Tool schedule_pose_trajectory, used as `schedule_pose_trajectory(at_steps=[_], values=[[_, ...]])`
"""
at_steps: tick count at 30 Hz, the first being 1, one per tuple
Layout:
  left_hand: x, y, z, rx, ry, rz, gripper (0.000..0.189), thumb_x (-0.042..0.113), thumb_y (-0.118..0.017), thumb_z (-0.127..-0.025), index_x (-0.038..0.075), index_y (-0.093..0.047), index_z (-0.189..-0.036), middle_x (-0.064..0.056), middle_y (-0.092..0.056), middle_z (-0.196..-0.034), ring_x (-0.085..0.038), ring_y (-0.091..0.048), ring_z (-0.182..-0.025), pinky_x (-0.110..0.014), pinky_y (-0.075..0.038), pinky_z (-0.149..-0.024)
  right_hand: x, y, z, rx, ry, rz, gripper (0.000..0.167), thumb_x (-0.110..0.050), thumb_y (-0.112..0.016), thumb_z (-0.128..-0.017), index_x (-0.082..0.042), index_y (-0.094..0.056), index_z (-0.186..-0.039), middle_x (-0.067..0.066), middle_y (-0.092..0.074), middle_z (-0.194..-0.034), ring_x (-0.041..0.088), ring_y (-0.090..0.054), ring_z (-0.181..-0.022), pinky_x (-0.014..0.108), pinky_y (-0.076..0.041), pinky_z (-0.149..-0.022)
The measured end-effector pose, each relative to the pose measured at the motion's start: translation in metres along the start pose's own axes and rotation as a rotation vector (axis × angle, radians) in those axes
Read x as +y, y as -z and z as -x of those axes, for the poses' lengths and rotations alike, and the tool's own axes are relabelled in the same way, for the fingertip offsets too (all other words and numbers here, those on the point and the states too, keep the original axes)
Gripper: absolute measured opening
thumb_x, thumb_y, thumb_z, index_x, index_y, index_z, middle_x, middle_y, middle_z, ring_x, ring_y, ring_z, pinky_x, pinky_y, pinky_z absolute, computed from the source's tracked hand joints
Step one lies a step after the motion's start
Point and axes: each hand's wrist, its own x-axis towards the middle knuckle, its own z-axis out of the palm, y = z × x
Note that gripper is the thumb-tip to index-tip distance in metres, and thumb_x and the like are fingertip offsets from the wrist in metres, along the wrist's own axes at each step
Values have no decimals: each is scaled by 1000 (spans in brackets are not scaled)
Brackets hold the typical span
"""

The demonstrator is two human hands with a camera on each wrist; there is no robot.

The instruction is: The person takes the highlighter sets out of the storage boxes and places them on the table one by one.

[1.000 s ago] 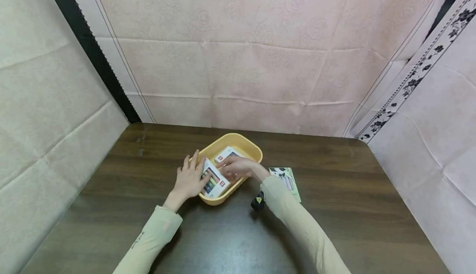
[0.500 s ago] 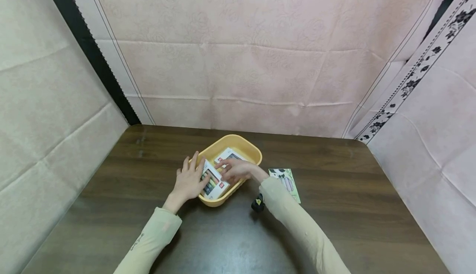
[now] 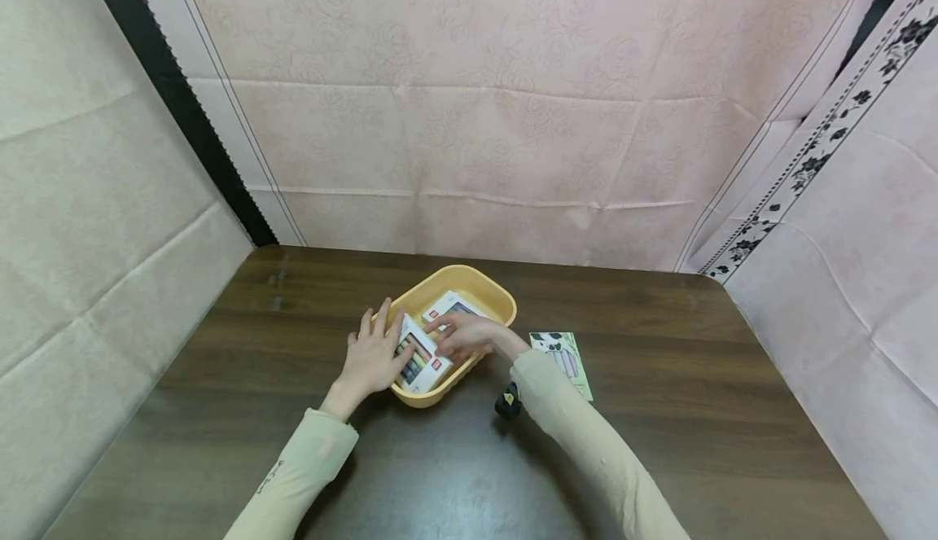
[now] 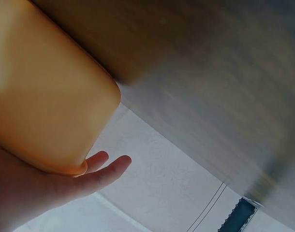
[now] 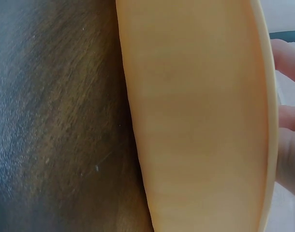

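Note:
A yellow plastic basket (image 3: 484, 279) stands on the table, holding two white boxes with coloured sticks on their fronts. My left hand (image 3: 372, 358) lies over the basket's left rim, fingers spread and thumb on the nearer box (image 3: 432, 369). In the left wrist view, two fingertips (image 4: 119, 164) extend past the basket's corner. My right hand (image 3: 469, 334) reaches over the right rim, its loosely bent fingers at the nearer box's upper right edge. Behind it, the farther box (image 3: 449, 304) is partly covered by this hand. The right wrist view shows the basket's outer wall (image 5: 196, 111) with fingers beyond its rim.
A green pack (image 3: 570, 354) with a cow-like pattern and lilac sticks lies right of the basket, partly behind the right sleeve. A black device (image 3: 508, 401) is at the right wrist. Pale cloth (image 3: 469, 157) hangs behind the brown wooden table (image 3: 659, 377).
Over the nearer box, my right hand's fingers have shifted slightly. The left hand, basket and boxes stay in nearly the same place.

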Motion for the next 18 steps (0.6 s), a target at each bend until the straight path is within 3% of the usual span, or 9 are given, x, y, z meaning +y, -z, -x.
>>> schedule_pose_trajectory(at_steps=[18], values=[[0,-1,-1,5,2,-4,64,45,-37,-91,10,-21,-142,-16,-9,-150,-45,-15,-132,-66,-27,-91,1,2,2,31,9,-15,45,-7,-53,-86,-4,-42,-130,10,-58,-99,13,-60,-74,26,-51,-62]])
